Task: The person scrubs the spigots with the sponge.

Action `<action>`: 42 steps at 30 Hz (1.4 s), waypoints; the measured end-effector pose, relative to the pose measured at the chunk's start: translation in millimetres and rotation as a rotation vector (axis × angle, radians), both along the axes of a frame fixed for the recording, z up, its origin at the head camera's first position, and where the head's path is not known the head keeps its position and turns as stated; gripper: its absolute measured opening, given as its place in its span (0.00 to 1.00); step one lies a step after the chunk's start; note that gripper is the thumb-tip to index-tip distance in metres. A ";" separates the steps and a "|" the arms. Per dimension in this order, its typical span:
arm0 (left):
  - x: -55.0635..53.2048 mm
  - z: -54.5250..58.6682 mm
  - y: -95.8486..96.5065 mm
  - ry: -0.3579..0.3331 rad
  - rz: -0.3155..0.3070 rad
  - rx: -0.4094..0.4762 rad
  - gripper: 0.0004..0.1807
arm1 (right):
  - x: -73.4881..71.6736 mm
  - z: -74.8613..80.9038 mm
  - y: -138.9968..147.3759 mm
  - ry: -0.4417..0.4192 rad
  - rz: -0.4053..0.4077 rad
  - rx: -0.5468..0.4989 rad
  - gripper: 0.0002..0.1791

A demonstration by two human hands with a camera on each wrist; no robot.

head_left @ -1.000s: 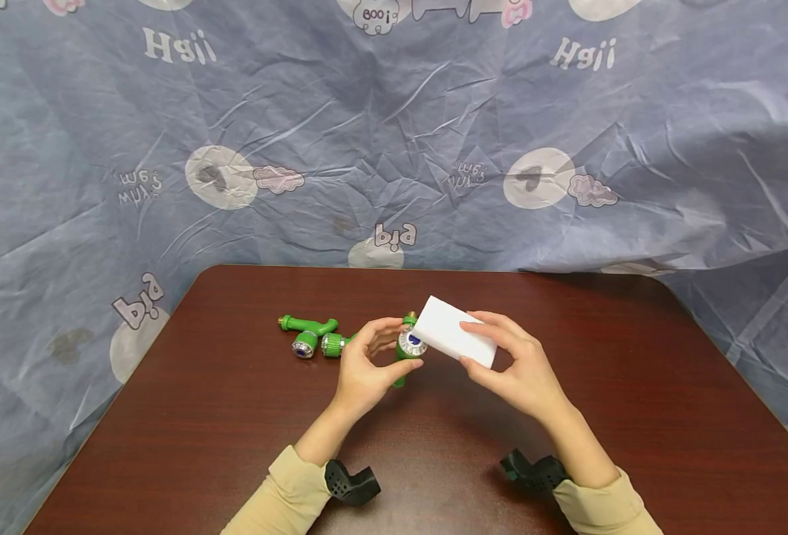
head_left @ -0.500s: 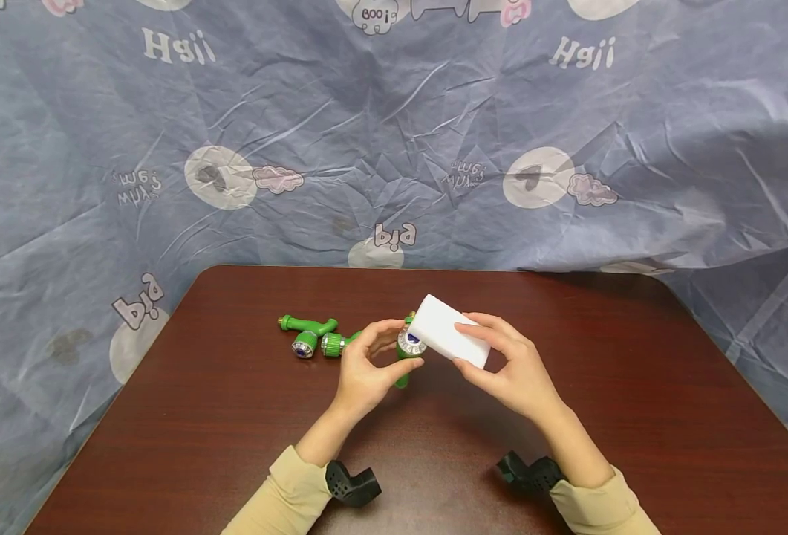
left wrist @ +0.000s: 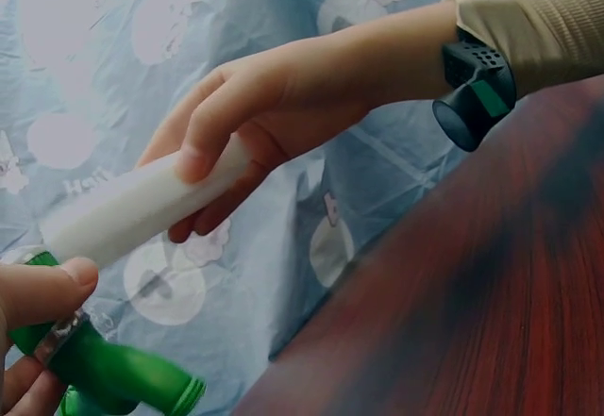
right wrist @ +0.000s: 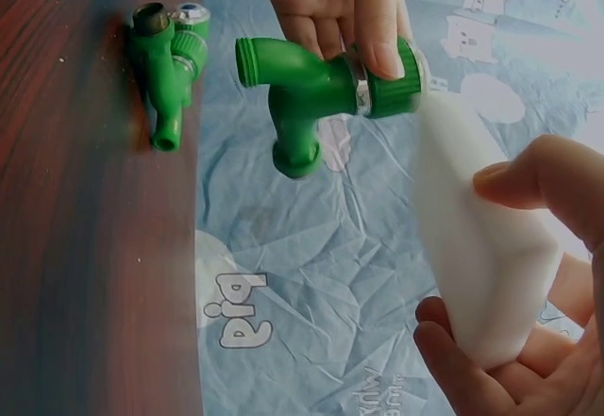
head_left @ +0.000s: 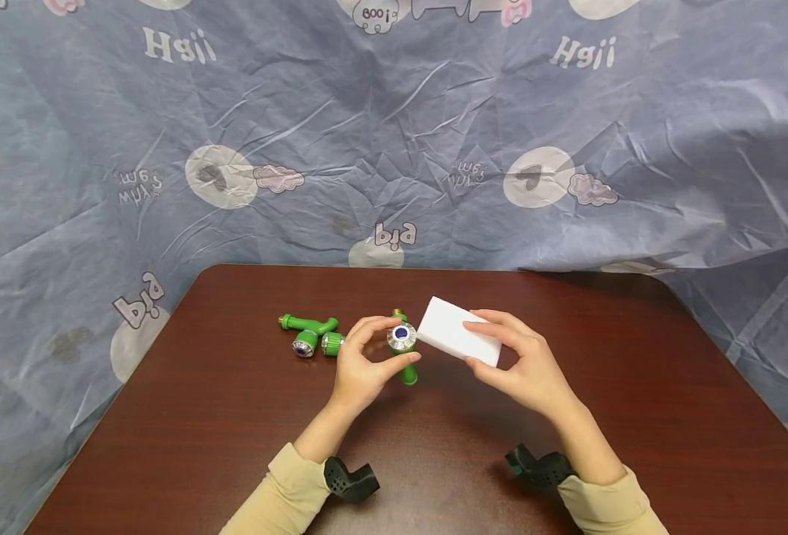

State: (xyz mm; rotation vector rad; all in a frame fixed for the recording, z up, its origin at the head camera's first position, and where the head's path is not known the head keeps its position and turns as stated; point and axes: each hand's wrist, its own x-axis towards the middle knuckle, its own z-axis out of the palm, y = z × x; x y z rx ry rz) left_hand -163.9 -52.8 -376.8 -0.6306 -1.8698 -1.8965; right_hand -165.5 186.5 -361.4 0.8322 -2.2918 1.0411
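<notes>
My left hand [head_left: 360,369] pinches a green tap [right wrist: 316,91] by its ribbed knob, fingers on one side and thumb on the other. The knob's silvery end with a blue centre [head_left: 402,334] faces up in the head view. In my right hand [head_left: 523,364] is a white sponge block [head_left: 459,329], held between thumb and fingers and tilted. One end of the sponge [right wrist: 477,237] meets the knob's end face in the right wrist view. Both things are held above the table.
Two more green taps lie on the brown table [head_left: 233,416] left of my left hand: one tap [head_left: 308,327] shows whole, the other tap [head_left: 333,343] is mostly behind the hand. A blue printed cloth [head_left: 394,134] hangs behind the table.
The sponge went slightly left over the knob's face, then back right, uncovering the blue centre. The left hand and tap shifted a little left, and the tap's spout end swung rightward.
</notes>
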 end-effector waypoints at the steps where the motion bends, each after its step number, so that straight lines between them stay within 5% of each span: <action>1: -0.1 0.2 -0.3 -0.011 -0.002 0.008 0.26 | -0.2 -0.1 1.1 -0.007 0.001 0.007 0.24; 16: 1.3 -1.9 -3.1 -0.107 -0.082 -0.020 0.31 | -1.2 -3.8 0.2 0.002 -0.004 -0.002 0.24; 25: -16.1 -23.6 -7.5 -0.079 -0.247 0.015 0.29 | -1.1 -2.9 0.5 -0.016 -0.024 -0.023 0.24; 32: -17.1 -21.1 -8.5 -0.060 -0.211 0.048 0.31 | 7.5 10.2 -6.1 -0.010 0.004 -0.053 0.23; 35: -13.0 -14.5 -6.0 -0.061 -0.184 0.034 0.29 | 3.3 3.0 -1.5 -0.032 0.033 -0.052 0.24; 42: 0.2 3.0 -4.4 -0.152 -0.121 -0.048 0.25 | 2.8 -1.7 -5.2 -0.016 0.124 -0.018 0.24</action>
